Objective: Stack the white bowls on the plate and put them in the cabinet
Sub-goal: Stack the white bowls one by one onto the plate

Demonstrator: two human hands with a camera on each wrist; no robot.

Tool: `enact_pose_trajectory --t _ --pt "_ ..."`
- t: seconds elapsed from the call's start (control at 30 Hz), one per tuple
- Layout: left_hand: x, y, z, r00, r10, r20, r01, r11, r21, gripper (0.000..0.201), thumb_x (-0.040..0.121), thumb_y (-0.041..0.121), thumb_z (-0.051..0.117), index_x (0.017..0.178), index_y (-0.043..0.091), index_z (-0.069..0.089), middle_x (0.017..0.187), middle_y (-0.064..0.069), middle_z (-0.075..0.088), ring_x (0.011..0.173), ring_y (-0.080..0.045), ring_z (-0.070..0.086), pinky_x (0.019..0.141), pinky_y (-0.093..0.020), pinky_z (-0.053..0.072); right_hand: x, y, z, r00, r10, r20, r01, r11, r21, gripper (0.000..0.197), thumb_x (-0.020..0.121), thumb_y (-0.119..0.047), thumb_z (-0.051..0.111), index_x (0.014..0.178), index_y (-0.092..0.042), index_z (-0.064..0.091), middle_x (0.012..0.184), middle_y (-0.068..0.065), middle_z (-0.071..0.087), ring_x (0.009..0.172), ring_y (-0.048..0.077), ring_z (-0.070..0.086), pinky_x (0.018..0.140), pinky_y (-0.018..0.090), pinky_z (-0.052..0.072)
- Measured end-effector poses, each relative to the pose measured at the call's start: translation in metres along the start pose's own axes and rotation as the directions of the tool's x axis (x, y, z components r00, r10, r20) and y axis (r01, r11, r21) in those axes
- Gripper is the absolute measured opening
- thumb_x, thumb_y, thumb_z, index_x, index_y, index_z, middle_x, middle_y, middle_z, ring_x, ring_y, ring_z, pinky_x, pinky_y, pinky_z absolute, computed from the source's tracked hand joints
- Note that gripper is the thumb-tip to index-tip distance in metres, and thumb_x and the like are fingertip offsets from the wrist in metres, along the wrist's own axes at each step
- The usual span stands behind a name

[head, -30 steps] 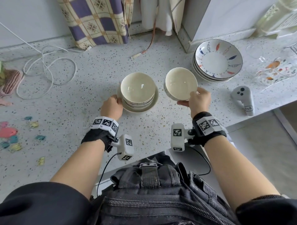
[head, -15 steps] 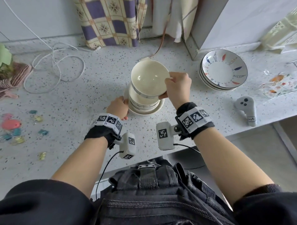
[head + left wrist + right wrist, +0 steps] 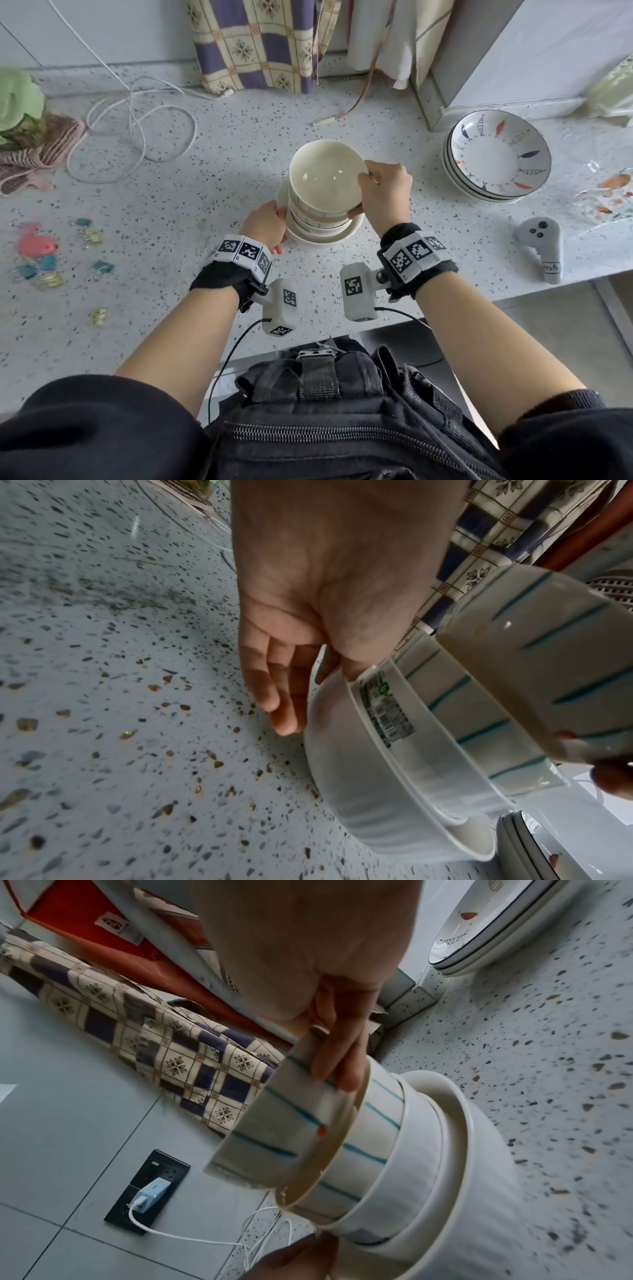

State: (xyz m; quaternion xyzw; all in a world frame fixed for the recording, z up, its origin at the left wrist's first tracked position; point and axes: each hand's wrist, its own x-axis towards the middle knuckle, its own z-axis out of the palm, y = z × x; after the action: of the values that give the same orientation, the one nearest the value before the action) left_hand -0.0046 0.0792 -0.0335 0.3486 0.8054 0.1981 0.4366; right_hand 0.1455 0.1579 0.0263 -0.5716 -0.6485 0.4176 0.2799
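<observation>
Since half a second ago the top white bowl (image 3: 327,178) has come lower and now sits tilted over the nested bowls (image 3: 317,222), its near edge partly inside the uppermost one. Pinching its rim, the right hand (image 3: 385,195) has its thumb inside and its fingers (image 3: 337,1053) down the striped outer wall. Below, the stack stands in the white plate (image 3: 352,231) on the speckled countertop (image 3: 171,274). At the plate's left rim the left hand (image 3: 265,228) grips it, thumb on top and fingers (image 3: 277,696) curled beneath. To the right a pile of fish-patterned plates (image 3: 498,156) sits well apart, with a grey controller (image 3: 543,245) near the counter's front edge. A white cable (image 3: 137,137) loops at the left rear, and coloured binder clips (image 3: 51,253) lie scattered far left.
</observation>
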Motion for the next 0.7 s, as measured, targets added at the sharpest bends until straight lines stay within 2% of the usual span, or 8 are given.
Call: enact_pose_trajectory --t 0.1,0.17,0.27,0.37,0.43,0.5,0.57,0.7 --pt "-0.002 0.001 0.0 1.0 0.0 0.004 0.0 1.0 -0.012 0.038 0.103 0.031 0.024 0.113 0.002 0.048 0.087 -0.019 0.062 0.049 -0.022 0.056 0.046 -0.025 0.044 0.001 0.002 0.005 0.999 -0.034 -0.04 0.035 0.999 0.021 0.021 0.074 0.005 0.04 0.07 0.015 0.058 0.061 0.026 0.053 0.046 0.034 0.063 0.032 0.047 0.046" --pt "-0.002 0.001 0.0 1.0 0.009 -0.002 -0.009 1.0 -0.004 0.039 0.103 0.031 0.024 0.115 0.002 0.047 0.088 -0.019 0.062 0.05 -0.022 0.057 0.046 -0.026 0.046 0.0 0.002 0.007 0.998 -0.044 -0.046 0.046 0.999 0.03 0.022 0.075 0.005 0.04 0.073 0.016 0.059 0.068 0.033 0.057 0.045 0.028 0.064 0.033 0.051 0.047" --pt "-0.002 -0.001 0.0 1.0 0.019 -0.009 -0.019 1.0 0.005 0.04 0.103 0.031 0.023 0.116 0.002 0.047 0.088 -0.019 0.064 0.052 -0.023 0.059 0.047 -0.026 0.047 0.001 0.004 0.006 0.998 -0.059 -0.025 0.059 0.998 0.021 0.019 0.075 0.005 0.039 0.062 0.015 0.049 0.058 0.022 0.042 0.033 0.014 0.058 0.031 0.053 0.042" --pt "-0.002 -0.002 0.0 1.0 0.028 -0.013 -0.028 1.0 0.014 0.04 0.103 0.031 0.022 0.116 0.003 0.048 0.089 -0.018 0.065 0.053 -0.023 0.06 0.048 -0.026 0.048 0.003 0.007 0.007 0.998 -0.057 -0.005 0.057 0.998 0.017 0.019 0.074 0.004 0.039 0.063 0.016 0.048 0.058 0.018 0.039 0.041 0.03 0.061 0.031 0.055 0.041" --pt "-0.002 -0.002 0.001 1.0 0.027 -0.014 -0.027 1.0 0.012 0.04 0.103 0.031 0.022 0.116 0.003 0.048 0.089 -0.018 0.064 0.052 -0.022 0.059 0.048 -0.026 0.048 0.003 0.008 0.007 0.999 -0.04 0.007 0.039 0.999 0.019 0.019 0.075 0.005 0.039 0.062 0.016 0.048 0.057 0.016 0.039 0.038 0.026 0.06 0.031 0.051 0.043" --pt "-0.001 -0.002 0.001 0.999 0.031 -0.013 -0.031 0.999 0.015 0.04 0.103 0.031 0.021 0.116 0.003 0.047 0.089 -0.018 0.064 0.051 -0.022 0.058 0.048 -0.025 0.048 0.003 0.011 0.006 1.0 -0.027 0.015 0.026 0.999 0.036 0.023 0.076 0.006 0.039 0.054 0.008 0.044 0.05 0.008 0.038 0.03 0.017 0.056 0.027 0.036 0.039" --pt "-0.001 -0.002 0.001 0.999 0.033 -0.009 -0.032 0.999 0.02 0.041 0.103 0.031 0.021 0.116 0.002 0.047 0.089 -0.018 0.064 0.051 -0.022 0.058 0.049 -0.026 0.048 0.004 0.014 0.005 1.0 -0.018 0.014 0.018 0.999 0.045 0.037 0.077 0.008 0.039 0.044 -0.008 0.035 0.035 -0.006 0.035 0.026 0.012 0.053 0.027 0.019 0.026" --pt "-0.002 -0.001 0.001 0.999 0.034 -0.004 -0.034 0.999 0.021 0.041 0.103 0.031 0.021 0.117 0.002 0.046 0.088 -0.018 0.063 0.051 -0.021 0.057 0.049 -0.026 0.048 0.002 0.009 0.004 1.0 -0.01 -0.01 0.01 0.999 0.039 0.049 0.078 0.009 0.039 0.042 -0.024 0.033 0.028 -0.009 0.039 0.025 0.011 0.051 0.025 0.011 0.019"
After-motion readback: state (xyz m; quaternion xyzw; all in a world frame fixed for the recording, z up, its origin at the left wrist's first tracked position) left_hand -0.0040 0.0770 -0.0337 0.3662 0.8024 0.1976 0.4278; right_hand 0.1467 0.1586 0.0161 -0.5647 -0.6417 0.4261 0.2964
